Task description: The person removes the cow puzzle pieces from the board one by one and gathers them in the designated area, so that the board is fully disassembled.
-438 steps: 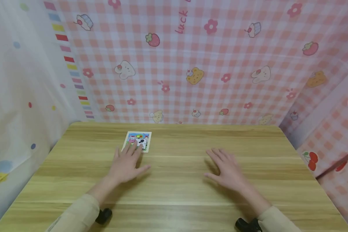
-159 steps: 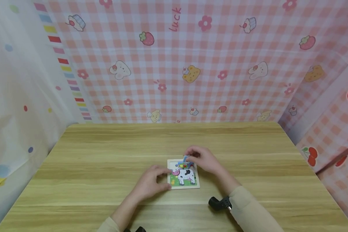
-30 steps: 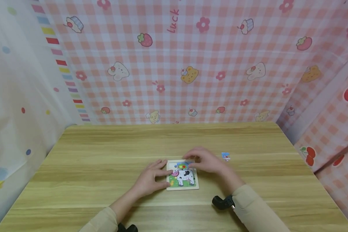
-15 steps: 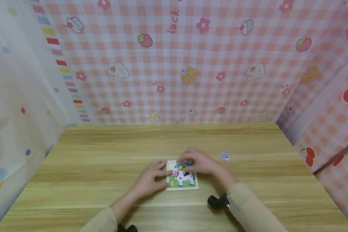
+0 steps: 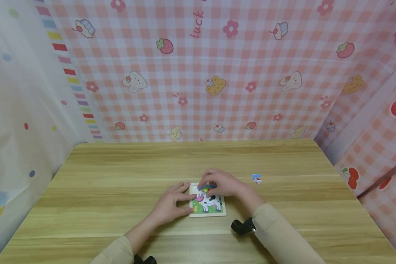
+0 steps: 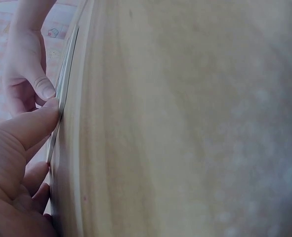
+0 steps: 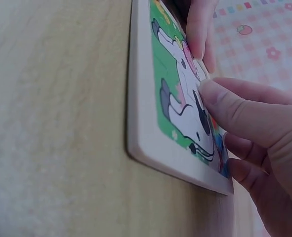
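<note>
A square cow jigsaw puzzle in a pale wooden frame (image 5: pixel 208 215) lies flat at mid-table. A bare pale patch shows at its upper-left corner. My left hand (image 5: pixel 171 203) steadies the left side, with a forefinger by the cow's head and the thumb at the frame's edge. Over the top part bends my right hand (image 5: pixel 226 183), thumb on the cow's back and fingertips near the upper edge, in the right wrist view too. I cannot tell whether it pinches a piece. A loose blue puzzle piece (image 5: pixel 256 178) lies to the right of that hand.
The wood-grain table (image 5: pixel 118 165) extends around the puzzle. A pink checked cloth (image 5: pixel 184 73) hangs along its back edge, with a white dotted cloth (image 5: pixel 13 146) at the left. Black wrist devices (image 5: pixel 242 227) sit under both sleeves.
The puzzle was at the back left, then came to mid-table. My right hand held up a blue piece; a loose piece now lies right. Lately that hand slid left over the puzzle's top; the left stayed.
</note>
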The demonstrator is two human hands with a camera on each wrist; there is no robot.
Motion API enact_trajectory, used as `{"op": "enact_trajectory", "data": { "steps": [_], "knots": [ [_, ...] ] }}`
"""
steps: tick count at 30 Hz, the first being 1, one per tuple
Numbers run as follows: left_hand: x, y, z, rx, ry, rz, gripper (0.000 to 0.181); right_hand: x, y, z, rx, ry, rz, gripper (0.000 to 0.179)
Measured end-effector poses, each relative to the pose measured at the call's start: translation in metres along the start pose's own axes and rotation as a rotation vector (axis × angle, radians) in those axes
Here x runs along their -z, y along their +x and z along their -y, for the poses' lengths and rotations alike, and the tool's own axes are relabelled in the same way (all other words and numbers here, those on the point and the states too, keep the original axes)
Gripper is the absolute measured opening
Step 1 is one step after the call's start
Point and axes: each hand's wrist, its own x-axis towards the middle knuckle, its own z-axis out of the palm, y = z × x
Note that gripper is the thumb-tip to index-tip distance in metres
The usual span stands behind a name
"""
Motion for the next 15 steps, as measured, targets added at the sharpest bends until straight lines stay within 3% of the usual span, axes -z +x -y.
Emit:
{"op": "enact_trajectory", "data": {
  "steps": [15],
  "knots": [
    [-0.0004, -0.0009, 0.0005, -0.013, 0.007, -0.007, 0.044, -0.0030, 0.0065, -0.0001, -0.024, -0.024, 0.032, 0.021]
  ]
}}
